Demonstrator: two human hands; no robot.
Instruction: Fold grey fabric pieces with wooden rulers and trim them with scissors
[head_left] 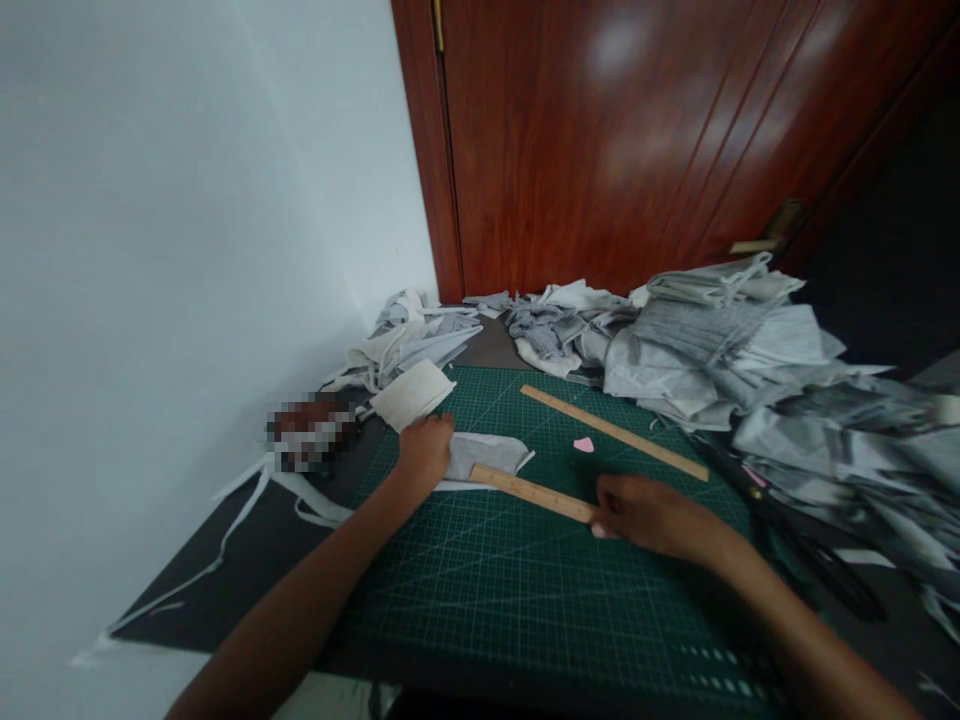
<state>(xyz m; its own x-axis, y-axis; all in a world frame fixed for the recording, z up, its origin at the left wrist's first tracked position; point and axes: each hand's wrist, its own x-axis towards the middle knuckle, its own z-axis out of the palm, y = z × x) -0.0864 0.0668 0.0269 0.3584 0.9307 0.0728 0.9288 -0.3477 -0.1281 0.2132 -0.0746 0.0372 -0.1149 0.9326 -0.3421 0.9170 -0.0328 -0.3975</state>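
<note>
My right hand (637,512) pinches the right end of a wooden ruler (536,494). The ruler's left end lies over the lower edge of a small grey cloth piece (491,452). At the cloth's left end my left hand (426,450) is closed on the fabric, its fingertips hidden. A cream cloth flap (415,393) sticks out beyond that hand; whether it joins the grey cloth I cannot tell. Both hands are over a green cutting mat (510,580). Between them and a second wooden ruler (615,432) lies a small pink flat piece (583,445), like tailor's chalk.
Heaps of grey and white cloth (712,340) fill the back right, with another cloth pile (412,335) at the back left. Black-handled scissors (832,570) lie right of the mat. White strips (232,530) trail at left. A white wall (225,200) and wooden door (585,150) stand behind.
</note>
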